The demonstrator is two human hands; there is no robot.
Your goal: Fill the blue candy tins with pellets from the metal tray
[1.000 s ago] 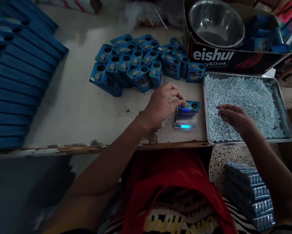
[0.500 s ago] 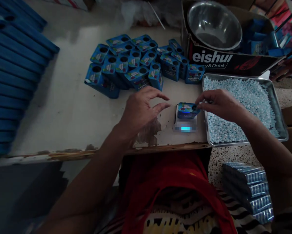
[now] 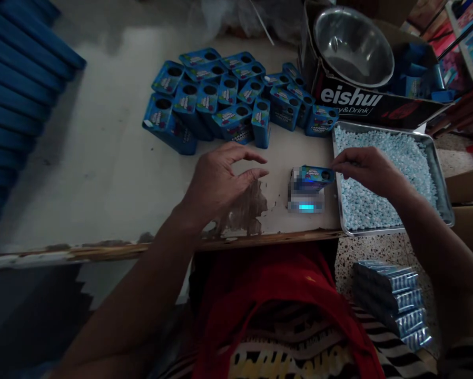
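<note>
Blue box (image 3: 314, 178) on scale (image 3: 305, 203): apparently at weighing, with left hand (image 3: 216, 173) spread and empty, right hand (image 3: 368, 166) pinched at box's end, grip unclear; seemingly calls for steady touch.

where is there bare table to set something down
The broadest bare patch of worn white tabletop lies between the long blue boxes and the small blue cartons. A smaller one shows between the left hand and the small cyan-lit scale. It is crowded between scale and rectangular metal tray, where the right hand is.
</note>
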